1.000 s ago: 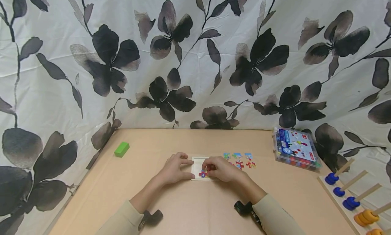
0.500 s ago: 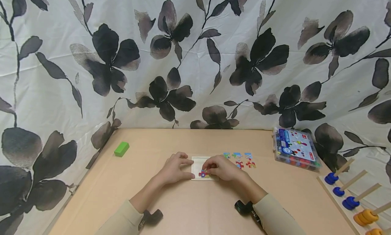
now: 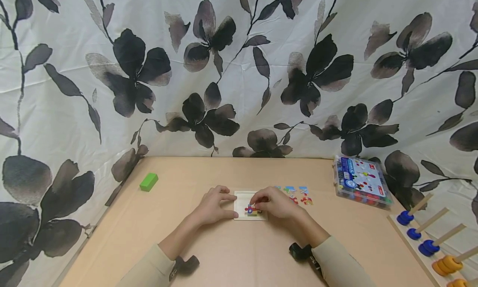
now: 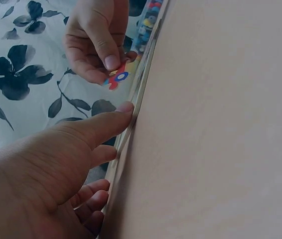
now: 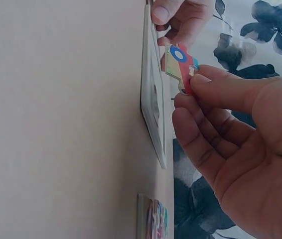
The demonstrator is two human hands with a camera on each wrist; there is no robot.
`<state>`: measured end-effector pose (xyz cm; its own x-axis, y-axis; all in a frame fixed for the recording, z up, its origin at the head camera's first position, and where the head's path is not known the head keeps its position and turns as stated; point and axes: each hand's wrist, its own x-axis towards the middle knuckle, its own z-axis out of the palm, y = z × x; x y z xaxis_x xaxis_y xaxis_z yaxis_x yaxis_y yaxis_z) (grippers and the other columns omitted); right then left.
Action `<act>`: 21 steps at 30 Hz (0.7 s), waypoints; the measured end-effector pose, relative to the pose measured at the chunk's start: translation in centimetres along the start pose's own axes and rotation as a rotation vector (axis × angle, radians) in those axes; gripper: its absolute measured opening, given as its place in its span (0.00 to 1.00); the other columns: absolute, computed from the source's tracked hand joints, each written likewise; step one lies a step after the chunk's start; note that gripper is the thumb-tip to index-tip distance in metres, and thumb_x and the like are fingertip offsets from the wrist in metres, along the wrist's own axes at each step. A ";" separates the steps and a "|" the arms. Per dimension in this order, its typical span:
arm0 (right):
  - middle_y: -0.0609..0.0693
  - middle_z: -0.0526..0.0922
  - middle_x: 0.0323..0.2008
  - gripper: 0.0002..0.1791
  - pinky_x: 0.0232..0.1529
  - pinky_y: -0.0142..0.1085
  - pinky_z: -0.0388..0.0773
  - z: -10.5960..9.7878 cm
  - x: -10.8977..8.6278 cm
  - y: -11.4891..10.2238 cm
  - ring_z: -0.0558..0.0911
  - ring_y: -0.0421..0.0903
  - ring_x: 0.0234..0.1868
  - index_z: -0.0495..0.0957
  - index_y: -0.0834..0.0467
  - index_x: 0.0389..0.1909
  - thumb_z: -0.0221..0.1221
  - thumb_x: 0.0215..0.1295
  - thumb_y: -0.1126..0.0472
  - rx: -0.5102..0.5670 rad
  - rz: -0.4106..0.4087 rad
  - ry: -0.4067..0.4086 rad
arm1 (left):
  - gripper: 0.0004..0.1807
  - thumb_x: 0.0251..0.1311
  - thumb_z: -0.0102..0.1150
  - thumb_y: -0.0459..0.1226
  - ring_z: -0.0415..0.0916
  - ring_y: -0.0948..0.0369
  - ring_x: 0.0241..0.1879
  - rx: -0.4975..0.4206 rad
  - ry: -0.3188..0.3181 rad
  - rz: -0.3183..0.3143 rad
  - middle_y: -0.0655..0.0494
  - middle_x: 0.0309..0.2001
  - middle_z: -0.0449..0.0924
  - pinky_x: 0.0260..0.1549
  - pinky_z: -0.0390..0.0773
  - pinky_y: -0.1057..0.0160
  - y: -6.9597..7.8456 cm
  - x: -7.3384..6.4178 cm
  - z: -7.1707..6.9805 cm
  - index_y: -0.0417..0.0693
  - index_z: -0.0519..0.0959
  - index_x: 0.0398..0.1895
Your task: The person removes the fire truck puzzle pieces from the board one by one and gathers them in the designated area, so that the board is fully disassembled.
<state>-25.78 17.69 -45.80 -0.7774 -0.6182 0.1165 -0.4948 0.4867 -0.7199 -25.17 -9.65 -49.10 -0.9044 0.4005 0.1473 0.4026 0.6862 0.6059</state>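
Note:
My right hand (image 3: 275, 202) pinches a puzzle piece (image 5: 181, 62) between thumb and fingers. The piece is red and cream with a blue ring printed on it, and it is held tilted above a white puzzle tray (image 3: 242, 198). My left hand (image 3: 214, 204) rests at the tray's left edge, its thumb and fingertips touching the rim. In the left wrist view, the left thumb (image 4: 116, 117) lies along the tray's thin edge. Just right of the tray, loose colourful puzzle pieces (image 3: 303, 190) lie on the table, partly hidden behind my right hand.
A green block (image 3: 149, 182) lies on the table (image 3: 179, 171) at the back left. A clear plastic box (image 3: 362, 181) of colourful parts stands at the back right. Wooden pegs with blue and orange rings (image 3: 429, 247) stand at the right edge. A floral curtain (image 3: 261, 79) hangs behind.
My right hand has shifted slightly to the right, and the puzzle piece it pinches has risen and tilted off the tray. The left hand has stayed where it was.

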 end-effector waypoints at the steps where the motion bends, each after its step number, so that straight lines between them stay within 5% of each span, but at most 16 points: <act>1: 0.44 0.88 0.32 0.07 0.37 0.29 0.77 -0.1 0.0 0.0 0.79 0.35 0.32 0.90 0.53 0.40 0.65 0.69 0.67 -0.007 -0.001 0.003 | 0.31 0.49 0.80 0.55 0.68 0.47 0.63 0.000 0.000 -0.002 0.52 0.65 0.74 0.63 0.65 0.42 0.0 0.0 0.0 0.58 0.87 0.58; 13: 0.43 0.89 0.38 0.07 0.42 0.31 0.78 -1.4 -0.9 0.4 0.80 0.39 0.37 0.90 0.53 0.41 0.65 0.69 0.67 -0.017 0.011 0.009 | 0.31 0.50 0.79 0.55 0.68 0.46 0.63 0.010 -0.001 0.006 0.52 0.65 0.74 0.64 0.65 0.41 -0.1 0.1 0.1 0.58 0.87 0.58; 21: 0.47 0.90 0.38 0.06 0.34 0.30 0.77 -2.6 -1.6 0.5 0.80 0.41 0.34 0.90 0.55 0.41 0.67 0.68 0.66 0.023 0.034 0.006 | 0.31 0.49 0.80 0.55 0.68 0.46 0.64 0.003 -0.003 0.000 0.51 0.65 0.74 0.65 0.64 0.41 0.0 0.0 0.0 0.58 0.87 0.58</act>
<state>-25.78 20.57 -44.58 -0.7960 -0.5976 0.0961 -0.4592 0.4928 -0.7391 -25.21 -9.64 -49.08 -0.9037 0.4028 0.1450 0.4034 0.6880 0.6033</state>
